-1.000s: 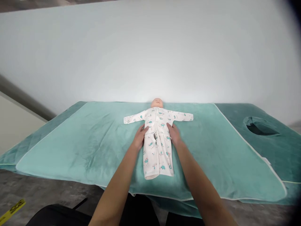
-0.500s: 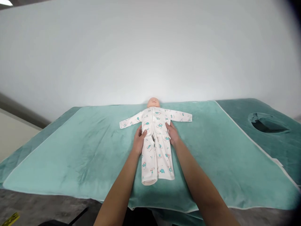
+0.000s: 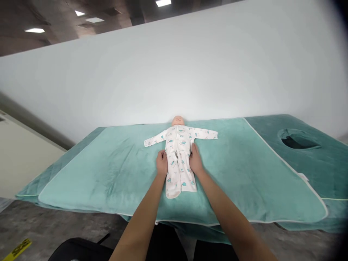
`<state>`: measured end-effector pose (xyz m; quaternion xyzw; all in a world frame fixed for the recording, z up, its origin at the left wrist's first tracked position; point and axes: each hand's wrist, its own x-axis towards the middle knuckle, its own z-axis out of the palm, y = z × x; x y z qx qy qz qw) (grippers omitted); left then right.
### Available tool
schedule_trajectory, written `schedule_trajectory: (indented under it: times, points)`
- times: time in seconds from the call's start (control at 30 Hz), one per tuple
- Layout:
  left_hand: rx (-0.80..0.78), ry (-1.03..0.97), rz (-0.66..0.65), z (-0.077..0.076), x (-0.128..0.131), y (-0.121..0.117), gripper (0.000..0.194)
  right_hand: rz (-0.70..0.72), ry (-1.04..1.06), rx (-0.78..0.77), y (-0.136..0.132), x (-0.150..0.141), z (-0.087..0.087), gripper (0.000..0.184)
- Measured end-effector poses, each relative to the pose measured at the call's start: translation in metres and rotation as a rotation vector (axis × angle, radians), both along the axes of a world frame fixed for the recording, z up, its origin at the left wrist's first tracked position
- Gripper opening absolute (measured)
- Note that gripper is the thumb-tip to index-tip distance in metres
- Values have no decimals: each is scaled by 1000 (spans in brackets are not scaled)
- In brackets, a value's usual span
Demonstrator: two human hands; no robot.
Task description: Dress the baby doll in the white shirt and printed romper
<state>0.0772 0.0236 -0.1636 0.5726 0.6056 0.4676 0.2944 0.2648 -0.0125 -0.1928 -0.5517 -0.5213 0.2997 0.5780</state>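
A baby doll point(image 3: 178, 120) lies on its back with its arms spread. It wears a white long-sleeved shirt point(image 3: 178, 139) and white trousers point(image 3: 174, 177), both printed with small teal and pink figures. A gap shows at the middle of the waist, below the shirt's front. My left hand point(image 3: 162, 164) rests against the left side of the trousers near the waist, thumb and fingers apart. On the opposite side, my right hand point(image 3: 195, 160) lies along the hip with its fingers stretched towards the shirt. The undersides of both hands are hidden.
A light teal mat point(image 3: 125, 181) with white piping covers a bed, over a darker teal cover point(image 3: 304, 166). That cover has an oval opening point(image 3: 300, 141) at the right. A white wall point(image 3: 174, 72) stands behind. Below are a black chair point(image 3: 78, 250) and yellow floor tape point(image 3: 19, 250).
My hands have slid down from the shirt's sides to the trouser waist, and my thumbs have come off the shirt front. The camera has tilted up, showing the ceiling.
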Motion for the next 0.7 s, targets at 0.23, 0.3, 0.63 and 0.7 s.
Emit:
schedule_trajectory:
  times: [0.23, 0.3, 0.63, 0.7]
  points:
    - [16, 222, -43, 7, 5, -2, 17, 10, -638, -53, -11, 15, -18, 63]
    - [15, 289, -46, 17, -2, -7, 13, 24, -746, -37, -11, 27, -23, 60]
    - [-76, 534, 166, 79, -140, -52, 24, -73, -946, -183, -31, 188, -34, 62]
    - [-126, 592, 227, 84, -169, -62, 30, -126, -1026, -247, -35, 222, -40, 63]
